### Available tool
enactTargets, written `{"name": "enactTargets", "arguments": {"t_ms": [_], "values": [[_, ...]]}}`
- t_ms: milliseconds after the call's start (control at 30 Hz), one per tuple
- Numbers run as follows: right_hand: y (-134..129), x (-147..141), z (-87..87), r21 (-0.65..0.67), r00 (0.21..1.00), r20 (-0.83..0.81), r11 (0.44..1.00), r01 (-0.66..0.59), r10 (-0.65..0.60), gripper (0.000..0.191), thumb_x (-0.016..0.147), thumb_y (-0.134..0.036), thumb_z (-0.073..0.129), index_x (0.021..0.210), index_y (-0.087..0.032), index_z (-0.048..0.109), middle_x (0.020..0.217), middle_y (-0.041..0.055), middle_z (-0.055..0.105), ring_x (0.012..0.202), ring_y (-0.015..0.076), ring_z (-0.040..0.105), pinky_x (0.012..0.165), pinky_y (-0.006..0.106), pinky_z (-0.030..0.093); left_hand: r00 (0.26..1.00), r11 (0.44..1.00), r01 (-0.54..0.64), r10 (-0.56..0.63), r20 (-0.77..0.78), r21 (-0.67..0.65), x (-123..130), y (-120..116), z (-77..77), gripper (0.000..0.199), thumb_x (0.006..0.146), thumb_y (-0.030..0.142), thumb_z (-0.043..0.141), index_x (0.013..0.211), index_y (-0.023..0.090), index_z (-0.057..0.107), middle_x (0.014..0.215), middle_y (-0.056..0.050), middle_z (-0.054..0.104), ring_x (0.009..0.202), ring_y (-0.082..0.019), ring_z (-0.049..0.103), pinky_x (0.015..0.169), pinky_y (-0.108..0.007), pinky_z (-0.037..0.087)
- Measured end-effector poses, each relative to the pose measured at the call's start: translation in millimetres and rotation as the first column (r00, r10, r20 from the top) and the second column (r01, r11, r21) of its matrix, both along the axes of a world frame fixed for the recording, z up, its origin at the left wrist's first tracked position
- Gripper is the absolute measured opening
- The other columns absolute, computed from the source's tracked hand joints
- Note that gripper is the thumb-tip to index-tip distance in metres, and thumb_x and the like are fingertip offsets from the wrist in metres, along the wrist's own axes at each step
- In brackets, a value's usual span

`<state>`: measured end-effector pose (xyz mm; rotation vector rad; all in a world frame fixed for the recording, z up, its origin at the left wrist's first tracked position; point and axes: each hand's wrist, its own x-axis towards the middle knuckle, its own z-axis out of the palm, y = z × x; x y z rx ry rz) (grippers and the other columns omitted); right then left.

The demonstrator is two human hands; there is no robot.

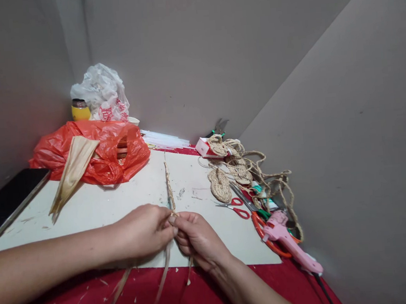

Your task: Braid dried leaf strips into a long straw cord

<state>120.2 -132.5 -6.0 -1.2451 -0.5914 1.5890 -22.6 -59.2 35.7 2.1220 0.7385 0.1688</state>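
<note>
A thin straw-coloured braid (169,185) of dried husk runs away from me along the white board (190,171). At its near end my left hand (149,231) and my right hand (197,236) meet, each with thumb and fingers pinched on the braid. Loose husk strands (160,286) hang below the hands, over the board's near edge and toward the red cloth (207,297). The exact spot where the strands cross is partly hidden by my fingertips.
On the left lie a phone (11,197), a dried husk leaf (72,169) and a red plastic bag (114,149). Red-handled scissors (237,208), a coiled straw piece (220,185) and a pink glue gun (290,241) sit on the right. Glue sticks (165,139) lie behind.
</note>
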Motion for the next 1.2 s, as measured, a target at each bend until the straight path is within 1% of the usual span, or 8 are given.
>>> {"name": "enactTargets", "arguments": {"t_ms": [100,167,233,300,400,600,767,1200], "values": [[-1,1,1.2,0.003,1.000,-0.015,1.000,-0.019,0.019,0.030,0.068,-0.037,0.072,0.063,-0.015,0.052,0.037,-0.0132,0.029,0.033,0.0007,0.012,0.033,0.018,0.005,0.991,0.994,-0.099,0.103,0.080,-0.053,3,14,-1.7,0.024,0.077,0.031,0.047,0.083,0.015,0.063,0.069,-0.002,0.060,0.064,-0.014,0.052,0.060,-0.024,0.037],[-1,2,2.5,0.008,0.999,-0.014,0.999,-0.032,0.032,0.030,0.069,-0.038,0.072,0.067,-0.014,0.054,0.038,-0.0136,0.028,0.033,0.0007,0.011,0.033,0.018,0.005,0.981,0.949,-0.089,0.136,0.138,-0.304,7,18,-9.8,0.023,0.075,0.032,0.048,0.086,0.015,0.059,0.069,-0.002,0.059,0.063,-0.014,0.052,0.061,-0.024,0.039],[0,4,4.2,0.014,0.999,-0.008,0.999,-0.050,0.051,0.032,0.069,-0.040,0.071,0.063,-0.014,0.052,0.038,-0.0130,0.028,0.033,0.0006,0.012,0.033,0.018,0.006,0.982,0.806,-0.008,0.117,0.147,-0.591,10,17,-18.3,0.020,0.075,0.033,0.047,0.083,0.015,0.054,0.063,0.000,0.055,0.055,-0.012,0.050,0.056,-0.025,0.039],[0,6,5.4,0.024,0.995,-0.002,0.995,-0.095,0.095,0.035,0.071,-0.042,0.070,0.060,-0.014,0.051,0.039,-0.0125,0.029,0.033,0.0006,0.012,0.033,0.018,0.006,0.988,0.703,0.008,0.104,0.114,-0.711,12,13,-23.4,0.019,0.076,0.034,0.043,0.074,0.017,0.051,0.051,0.005,0.046,0.042,-0.009,0.038,0.046,-0.022,0.032],[1,11,4.6,0.031,0.989,0.041,0.990,-0.141,0.140,0.034,0.072,-0.044,0.069,0.064,-0.013,0.055,0.038,-0.0122,0.029,0.033,0.0016,0.014,0.033,0.019,0.007,0.989,0.764,-0.016,0.106,0.102,-0.645,12,9,-25.5,0.023,0.078,0.031,0.040,0.062,0.016,0.048,0.045,0.006,0.036,0.039,-0.006,0.025,0.043,-0.021,0.022],[1,18,-1.4,0.030,0.951,0.250,0.980,-0.198,0.184,0.032,0.077,-0.044,0.064,0.068,-0.014,0.057,0.039,-0.0108,0.031,0.035,0.0043,0.017,0.036,0.021,0.009,0.991,0.841,-0.021,0.089,0.101,-0.540,11,13,-28.0,0.019,0.074,0.025,0.041,0.069,0.014,0.055,0.055,0.005,0.042,0.048,-0.008,0.031,0.048,-0.021,0.025],[0,18,5.4,0.083,0.805,0.559,0.953,-0.290,0.197,0.031,0.081,-0.039,0.056,0.062,-0.015,0.049,0.054,-0.0073,0.030,0.050,0.0069,0.023,0.045,0.020,0.020,0.994,0.895,-0.004,0.050,0.092,-0.446,10,16,-31.1,0.021,0.077,0.031,0.044,0.070,0.014,0.054,0.063,0.003,0.046,0.059,-0.010,0.038,0.057,-0.022,0.032],[-8,15,0.2,0.109,0.490,0.867,0.928,-0.355,0.086,0.029,0.087,-0.031,0.046,0.061,-0.019,0.044,0.056,-0.0038,0.039,0.055,0.0109,0.033,0.051,0.022,0.025,0.993,0.873,0.012,0.048,0.110,-0.487,11,16,-40.3,0.026,0.078,0.037,0.046,0.064,0.016,0.050,0.059,0.005,0.042,0.055,-0.008,0.034,0.056,-0.022,0.028]]}}
